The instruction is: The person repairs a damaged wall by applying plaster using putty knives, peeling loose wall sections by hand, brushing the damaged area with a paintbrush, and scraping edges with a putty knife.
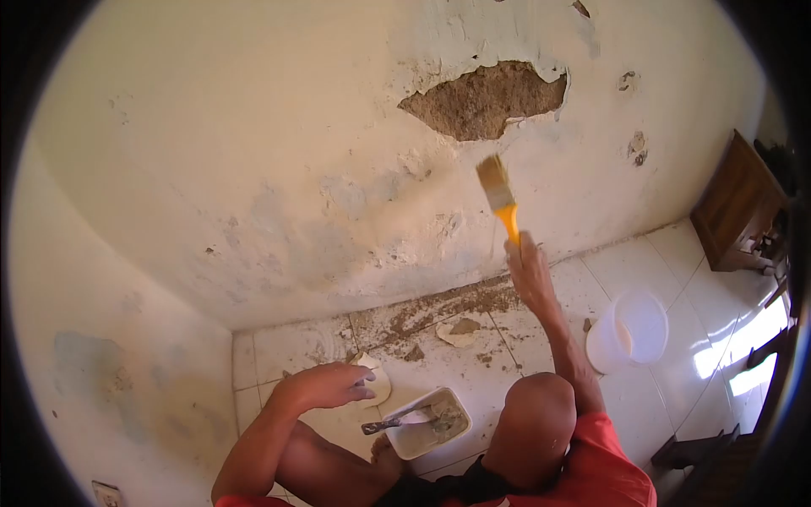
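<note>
My right hand (530, 266) is closed around the yellow handle of a paintbrush (498, 190). Its bristles point up toward the wall, just below a hole (490, 100) where brown rough material shows through the plaster. My left hand (338, 384) hangs relaxed near my knee, fingers loosely bent and apart, with nothing seen in it. Close behind its fingertips lies a flat white piece (376, 382) on the floor, partly hidden. Between my legs stands a white rectangular tub (410, 448) with greyish material in it. A putty knife (390, 425) with a dark handle rests across its rim.
Crumbled debris (456, 308) and plaster chunks litter the tiles along the wall's foot. A white bucket (604, 342) stands right of my knee. Farther right is a wooden cabinet (733, 207). The wall (245, 160) has peeling, stained patches. A wall socket (107, 493) sits low left.
</note>
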The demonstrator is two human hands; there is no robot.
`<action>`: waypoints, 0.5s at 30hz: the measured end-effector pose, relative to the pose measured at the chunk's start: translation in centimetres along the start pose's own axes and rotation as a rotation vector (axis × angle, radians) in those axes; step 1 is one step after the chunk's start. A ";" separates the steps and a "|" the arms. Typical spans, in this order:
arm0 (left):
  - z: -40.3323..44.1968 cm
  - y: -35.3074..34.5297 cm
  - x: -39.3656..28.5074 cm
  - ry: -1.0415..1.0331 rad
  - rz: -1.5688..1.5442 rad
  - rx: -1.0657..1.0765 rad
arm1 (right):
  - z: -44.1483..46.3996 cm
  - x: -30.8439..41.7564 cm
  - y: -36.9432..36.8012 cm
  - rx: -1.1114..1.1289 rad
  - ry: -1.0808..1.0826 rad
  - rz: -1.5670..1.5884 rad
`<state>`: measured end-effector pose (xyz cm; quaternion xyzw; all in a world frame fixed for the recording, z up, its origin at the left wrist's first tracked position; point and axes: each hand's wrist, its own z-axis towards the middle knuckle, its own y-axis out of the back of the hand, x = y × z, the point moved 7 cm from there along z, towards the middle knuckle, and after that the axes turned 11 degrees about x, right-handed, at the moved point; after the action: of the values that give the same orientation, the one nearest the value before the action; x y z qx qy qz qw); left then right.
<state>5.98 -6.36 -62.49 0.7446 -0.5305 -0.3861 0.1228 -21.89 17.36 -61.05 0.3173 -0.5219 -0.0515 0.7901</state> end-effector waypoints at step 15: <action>2.0 0.5 0.3 -0.012 0.001 0.060 | 0.0 16.0 6.7 -0.332 0.597 -0.310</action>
<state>4.28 -6.35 -63.67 0.7453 -0.5429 -0.3747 0.0974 -16.36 16.09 -44.69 0.2611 -0.1990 -0.1598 0.9310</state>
